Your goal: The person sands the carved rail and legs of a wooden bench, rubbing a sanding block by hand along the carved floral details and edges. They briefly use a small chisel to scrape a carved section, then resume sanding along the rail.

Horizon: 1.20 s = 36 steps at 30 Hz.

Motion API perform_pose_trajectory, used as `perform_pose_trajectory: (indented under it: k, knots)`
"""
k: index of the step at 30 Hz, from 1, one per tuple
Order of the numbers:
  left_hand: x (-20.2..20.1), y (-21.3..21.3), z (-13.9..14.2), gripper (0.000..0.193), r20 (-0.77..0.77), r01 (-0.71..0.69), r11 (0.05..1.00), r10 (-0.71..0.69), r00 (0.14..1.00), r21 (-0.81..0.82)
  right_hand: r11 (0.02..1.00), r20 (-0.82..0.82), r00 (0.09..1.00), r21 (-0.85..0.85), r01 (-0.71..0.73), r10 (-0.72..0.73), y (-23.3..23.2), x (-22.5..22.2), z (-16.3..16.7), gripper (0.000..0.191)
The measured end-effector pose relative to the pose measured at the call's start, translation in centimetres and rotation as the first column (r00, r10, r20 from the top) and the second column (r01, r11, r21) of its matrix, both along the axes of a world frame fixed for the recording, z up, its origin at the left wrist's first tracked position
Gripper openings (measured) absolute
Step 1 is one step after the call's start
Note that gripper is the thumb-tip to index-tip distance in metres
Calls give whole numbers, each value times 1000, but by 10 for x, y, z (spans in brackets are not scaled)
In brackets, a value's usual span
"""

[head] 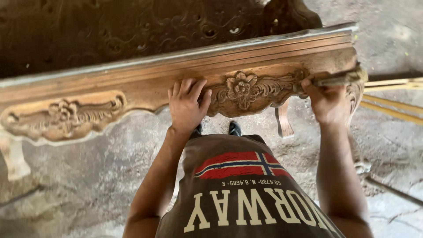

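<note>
Closest to us is our own brown printed T-shirt [238, 194], with a striped flag patch in red, white and blue, filling the bottom of the view between our two bare forearms. Beyond it, our left hand [186, 105] lies flat against the carved brown wooden furniture rail [132, 83], fingers [187, 86] lightly spread and pointing upward, just beside a carved flower ornament [241, 88] at the middle of the rail. Our right hand [327, 102] is near the rail's right end, its fingers curled tight around a slim, dusty tool [337, 80] whose tip is pressed to the carving; we cannot tell what kind of tool it is. A second floral carving [66, 115] sits on the rail well to the left. Above the rail stretches a dark pierced wooden panel [110, 31]. Below, two black shoe tips [233, 128] stand on the grey, dusty concrete floor [79, 176], and yellowish wooden strips [392, 105] lie to the right.
</note>
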<state>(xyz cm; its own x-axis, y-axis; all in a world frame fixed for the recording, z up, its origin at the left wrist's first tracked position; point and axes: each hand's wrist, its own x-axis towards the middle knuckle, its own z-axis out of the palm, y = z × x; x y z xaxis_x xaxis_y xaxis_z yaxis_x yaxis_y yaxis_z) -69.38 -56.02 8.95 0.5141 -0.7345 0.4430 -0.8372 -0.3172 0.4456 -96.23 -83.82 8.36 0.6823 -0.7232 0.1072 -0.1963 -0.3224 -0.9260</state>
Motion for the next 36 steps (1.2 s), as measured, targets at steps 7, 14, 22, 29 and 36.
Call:
perform_pose_trajectory:
  k: [7,14,22,29,36]
  knots:
    - [56,28,16,38,-105,246,966,-253,962,-79,720,-260,938,-694,-15,-231,45,80,9,16]
    - [85,33,7,41,-45,266,945,-279,959,-188,767,-530,729,-642,-10,-434,53,117,19,24]
    - [84,38,4,44,-60,336,935,-345,937,-116,761,-547,705,-648,-15,-452,63,125,13,20]
    - [82,39,0,45,-41,376,920,-382,923,-108,811,-594,741,-573,-117,-313,44,106,-3,19]
    - [83,37,1,45,-26,361,925,-367,930,-116,717,-507,692,-697,21,-514,43,96,-4,28]
